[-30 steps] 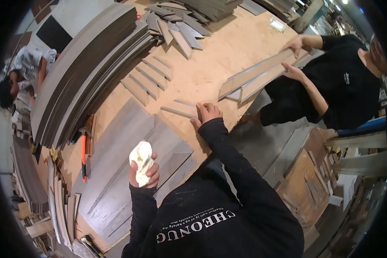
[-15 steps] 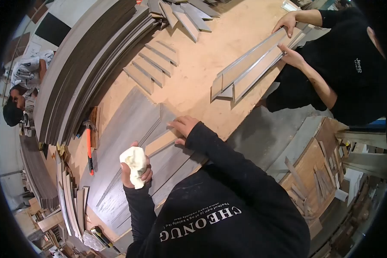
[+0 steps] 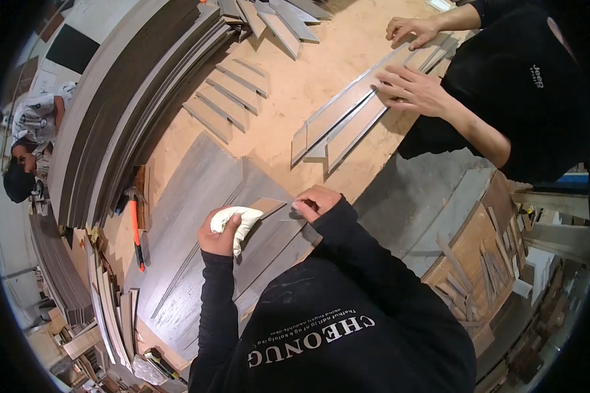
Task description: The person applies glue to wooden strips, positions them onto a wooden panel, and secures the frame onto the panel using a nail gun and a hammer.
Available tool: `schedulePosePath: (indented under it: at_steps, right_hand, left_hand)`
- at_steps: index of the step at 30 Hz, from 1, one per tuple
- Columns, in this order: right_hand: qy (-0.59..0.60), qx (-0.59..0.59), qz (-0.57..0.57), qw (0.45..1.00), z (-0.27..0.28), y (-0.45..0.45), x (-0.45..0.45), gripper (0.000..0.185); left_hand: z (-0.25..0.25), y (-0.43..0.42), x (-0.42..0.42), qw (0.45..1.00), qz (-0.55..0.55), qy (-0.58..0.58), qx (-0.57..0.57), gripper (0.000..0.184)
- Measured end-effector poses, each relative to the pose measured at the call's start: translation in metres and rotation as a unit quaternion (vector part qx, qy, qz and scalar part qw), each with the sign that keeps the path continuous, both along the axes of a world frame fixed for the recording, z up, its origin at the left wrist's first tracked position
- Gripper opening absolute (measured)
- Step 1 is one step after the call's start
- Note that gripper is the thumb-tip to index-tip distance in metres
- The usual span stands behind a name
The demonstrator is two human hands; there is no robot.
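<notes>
A crumpled white cloth (image 3: 248, 226) is gripped in my left hand (image 3: 220, 233), with the thumb on top. It covers part of a narrow wooden strip (image 3: 271, 209), whose light brown face shows beyond the cloth. My right hand (image 3: 319, 202) is closed, thumb and fingers pinched at the right end of this strip; the fingertips are partly hidden. Under both hands lie grey wood-grain panels (image 3: 196, 190) on the workbench.
A co-worker's hands (image 3: 416, 92) rest on long metal-edged strips (image 3: 347, 118). Short slanted strips (image 3: 226, 98) lie mid-bench. Curved grey panels (image 3: 111, 105) are stacked at left, near an orange-handled hammer (image 3: 136, 229). Offcuts (image 3: 491, 268) lie at lower right.
My left hand has brought the cloth rightward and down onto the strip. My right hand has shifted right to the strip's end. The co-worker's hands and long strips have moved left.
</notes>
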State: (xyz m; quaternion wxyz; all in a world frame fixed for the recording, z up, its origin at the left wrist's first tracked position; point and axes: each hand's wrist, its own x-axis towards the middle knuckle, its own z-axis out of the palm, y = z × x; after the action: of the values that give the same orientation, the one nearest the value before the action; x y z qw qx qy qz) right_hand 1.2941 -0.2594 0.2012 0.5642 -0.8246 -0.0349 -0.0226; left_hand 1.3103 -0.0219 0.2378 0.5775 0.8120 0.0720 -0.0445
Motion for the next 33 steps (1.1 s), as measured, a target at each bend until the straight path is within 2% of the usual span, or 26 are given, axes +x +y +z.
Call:
schedulePosePath:
  at_steps: [3,8,15,33]
  right_hand:
    - [-0.036,-0.046,-0.001,0.998,-0.009,-0.002,-0.001,0.010]
    - [-0.066,-0.075,0.001,0.995,-0.005,0.000,0.000,0.009]
    - [-0.071,-0.083,-0.003,0.994,-0.004,0.000,-0.002,0.009]
    - [-0.066,-0.087,0.011,0.994,-0.010,-0.002,-0.002,0.012]
  left_hand:
    - [-0.003,-0.005,0.003,1.000,0.010,-0.009,0.000,0.025]
    - [-0.005,-0.011,0.008,0.997,0.002,-0.035,0.068,0.023]
    - [0.002,-0.022,0.012,0.987,-0.022,-0.069,0.145,0.023]
    - [0.001,-0.019,0.014,0.969,-0.051,-0.122,0.208,0.023]
